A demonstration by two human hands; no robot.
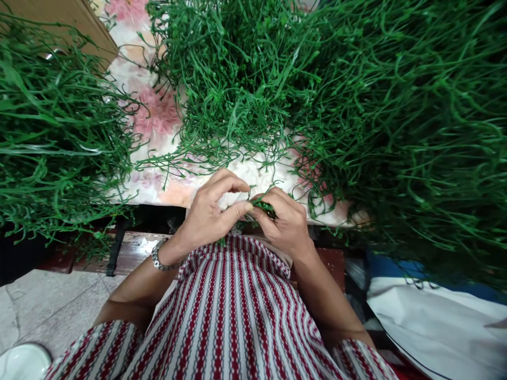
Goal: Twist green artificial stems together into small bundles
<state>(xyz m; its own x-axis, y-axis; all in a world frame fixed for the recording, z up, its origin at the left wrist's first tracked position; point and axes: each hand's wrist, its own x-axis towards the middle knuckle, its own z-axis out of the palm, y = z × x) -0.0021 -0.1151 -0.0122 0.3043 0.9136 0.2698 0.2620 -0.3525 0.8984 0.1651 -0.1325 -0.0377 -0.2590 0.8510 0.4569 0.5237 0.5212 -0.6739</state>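
My right hand (285,217) is closed, its thumb and fingers pinching a small bunch of thin green stems (266,205) that look like plastic plant sprigs. Beside it is my left hand (216,208), with thumb and forefinger curved and a gap between their tips. The left thumb tip touches the end of the bunch; a thin sprig stands near the forefinger tip. Both hands are above the near edge of a flowered cloth (174,184), just over my lap. Loose stems (170,161) lie on the cloth beyond the left hand.
Large heaps of green stems lie at the left (51,137), far middle (237,68) and right (412,116), some hanging over the edge. A cardboard box (75,21) stands at far left. White fabric (439,322) is at lower right, a white round object (24,363) at lower left.
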